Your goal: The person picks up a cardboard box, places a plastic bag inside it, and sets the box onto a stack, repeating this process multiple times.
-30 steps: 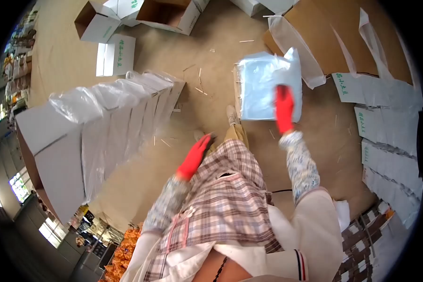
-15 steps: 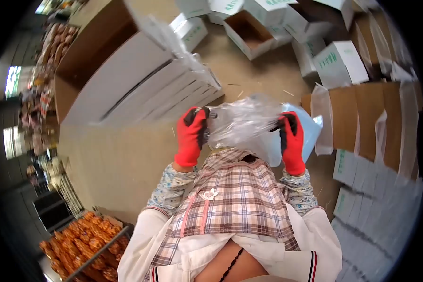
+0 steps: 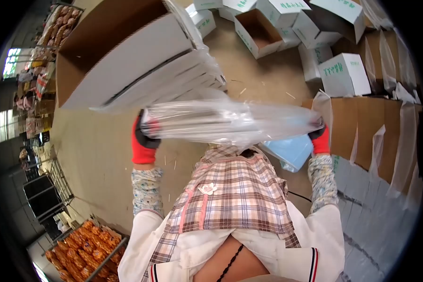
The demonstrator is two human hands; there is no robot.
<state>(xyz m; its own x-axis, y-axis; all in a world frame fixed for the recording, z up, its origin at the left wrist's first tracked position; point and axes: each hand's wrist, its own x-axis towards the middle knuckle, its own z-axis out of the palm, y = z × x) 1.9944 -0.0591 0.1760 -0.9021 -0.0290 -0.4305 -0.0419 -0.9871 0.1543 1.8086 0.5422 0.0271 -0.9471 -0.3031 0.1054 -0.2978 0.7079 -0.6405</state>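
I hold a clear plastic bag (image 3: 230,122) stretched wide in front of me between both hands. My left hand (image 3: 143,141), in a red glove, grips its left end. My right hand (image 3: 320,140), also red-gloved, grips the right end and is mostly hidden behind the plastic. A stack of light blue bags (image 3: 289,151) lies on the floor just below the stretched bag, partly covered by it. My plaid apron (image 3: 230,197) fills the lower middle of the view.
A row of white cartons lined with plastic (image 3: 141,66) stands at upper left. Open and folded white boxes (image 3: 336,70) sit at upper right. Flat brown cardboard with bags (image 3: 362,127) lies on the right. Crates of orange food (image 3: 84,242) sit at lower left.
My hands moved apart, pulling the crumpled bag out into a wide stretched sheet. One second ago only my right hand held the bags, low over the floor.
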